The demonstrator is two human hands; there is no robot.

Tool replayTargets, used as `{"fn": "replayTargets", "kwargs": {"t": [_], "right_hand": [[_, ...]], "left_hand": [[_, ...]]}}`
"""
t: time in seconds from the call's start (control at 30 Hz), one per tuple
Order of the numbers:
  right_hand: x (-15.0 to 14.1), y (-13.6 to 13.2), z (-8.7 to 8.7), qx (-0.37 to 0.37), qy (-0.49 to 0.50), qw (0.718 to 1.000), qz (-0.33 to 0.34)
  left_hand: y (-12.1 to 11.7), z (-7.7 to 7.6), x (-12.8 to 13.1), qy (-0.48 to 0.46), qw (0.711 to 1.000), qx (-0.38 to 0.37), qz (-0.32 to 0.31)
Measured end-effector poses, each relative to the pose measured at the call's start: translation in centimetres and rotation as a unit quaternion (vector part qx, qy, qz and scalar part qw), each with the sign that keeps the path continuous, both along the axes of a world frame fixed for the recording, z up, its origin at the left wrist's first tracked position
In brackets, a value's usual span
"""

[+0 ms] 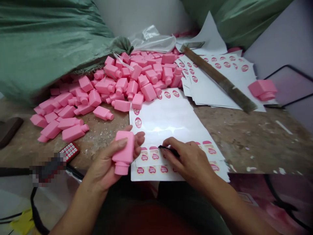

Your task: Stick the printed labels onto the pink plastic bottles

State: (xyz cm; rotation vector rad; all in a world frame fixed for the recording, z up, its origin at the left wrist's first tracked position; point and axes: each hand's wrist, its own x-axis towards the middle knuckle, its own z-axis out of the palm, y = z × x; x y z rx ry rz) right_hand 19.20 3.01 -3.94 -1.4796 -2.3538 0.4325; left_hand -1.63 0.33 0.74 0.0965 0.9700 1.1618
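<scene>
In my left hand (105, 160) is a pink plastic bottle (124, 147), held with its neck pointing down toward me. The side facing me looks plain. My right hand (188, 160) pinches a small dark tool (172, 151), whose kind I cannot make out, against the sticker sheet (166, 122). Printed labels run along the sheet's near edge, some with a heart shape, and a few oval ones sit along its far and left edges. The sheet lies on others like it, and my right hand covers part of the near row.
A heap of pink bottles (132, 88) fills the back left beside a green sack (49, 49). More label sheets (220, 88) lie at the back right under a wooden bar (217, 76). One bottle (262, 88) stands at the right. A red calculator (69, 151) is at the left edge.
</scene>
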Motion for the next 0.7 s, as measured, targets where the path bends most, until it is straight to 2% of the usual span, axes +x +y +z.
{"fn": "replayTargets", "kwargs": {"t": [0.13,0.3,0.5,0.57,0.7], "right_hand": [[-0.3,0.0,-0.3,0.049,-0.016,0.999,-0.001],[-0.4,-0.1,-0.3,0.073,-0.028,0.997,-0.003],[-0.7,0.1,-0.1,0.045,-0.044,0.998,-0.008],[-0.7,0.3,0.1,0.017,-0.047,0.999,-0.019],[-0.3,0.7,0.5,-0.114,-0.013,0.993,-0.032]], "left_hand": [[0.2,-0.9,1.6,0.045,0.998,-0.029,-0.020],[0.0,-2.2,2.4,0.151,0.987,0.003,-0.045],[0.0,-2.4,2.3,0.143,0.988,-0.013,-0.052],[0.1,-2.4,2.2,0.137,0.989,-0.021,-0.048],[0.5,-2.3,2.1,0.116,0.992,-0.036,-0.042]]}}
